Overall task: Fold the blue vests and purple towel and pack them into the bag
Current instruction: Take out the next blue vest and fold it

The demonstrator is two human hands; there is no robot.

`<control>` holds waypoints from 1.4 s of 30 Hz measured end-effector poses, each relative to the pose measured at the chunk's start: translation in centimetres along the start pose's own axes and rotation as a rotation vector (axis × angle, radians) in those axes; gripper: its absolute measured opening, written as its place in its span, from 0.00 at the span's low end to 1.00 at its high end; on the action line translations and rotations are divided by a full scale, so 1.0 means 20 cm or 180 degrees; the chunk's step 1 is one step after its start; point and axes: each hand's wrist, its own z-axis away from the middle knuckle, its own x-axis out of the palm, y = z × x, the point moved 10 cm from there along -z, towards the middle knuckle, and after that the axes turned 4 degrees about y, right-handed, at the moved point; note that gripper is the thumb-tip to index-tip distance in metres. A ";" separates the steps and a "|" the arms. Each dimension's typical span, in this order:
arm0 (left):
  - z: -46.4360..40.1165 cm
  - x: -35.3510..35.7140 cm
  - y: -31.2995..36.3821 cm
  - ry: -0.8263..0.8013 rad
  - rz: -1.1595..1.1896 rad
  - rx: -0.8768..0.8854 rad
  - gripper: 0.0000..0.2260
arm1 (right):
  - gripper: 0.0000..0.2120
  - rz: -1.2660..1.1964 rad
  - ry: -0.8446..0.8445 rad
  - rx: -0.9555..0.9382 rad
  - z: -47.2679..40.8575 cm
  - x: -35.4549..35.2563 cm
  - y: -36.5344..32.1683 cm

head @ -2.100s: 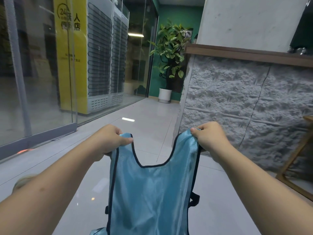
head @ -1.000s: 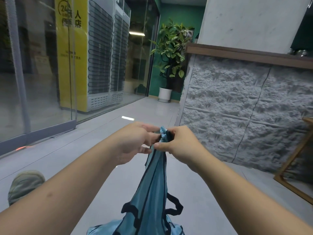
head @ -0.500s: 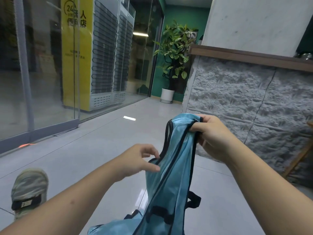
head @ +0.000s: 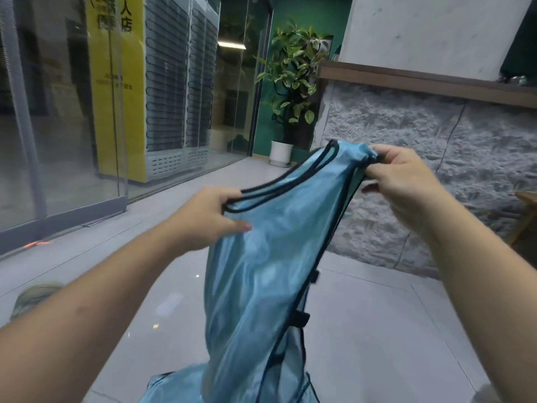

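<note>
Blue vest (head: 261, 257) held up before the stone wall (head: 436, 146) — we note both hands gripping it. Left hand (head: 203, 219) clamps the dark-trimmed edge; right hand (head: 406, 181), nearer the wall, pinches the bunched top.

Blue vest (head: 261, 257) bottom runs off the lower frame edge, hem not visible. Left hand (head: 203, 219) fingers tucked behind the fabric, only the thumb shows in front. Right hand (head: 404, 181) fingertips buried in bunched straps. Shoe (head: 35, 298) at left edge blurred, partly behind the forearm. Wooden furniture (head: 526, 216) cut off at right.
</note>
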 end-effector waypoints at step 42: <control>0.06 0.25 -0.28 0.0306 0.3674 -0.1963 0.29 | 0.32 -0.2158 -0.1972 0.2576 0.72 0.89 0.76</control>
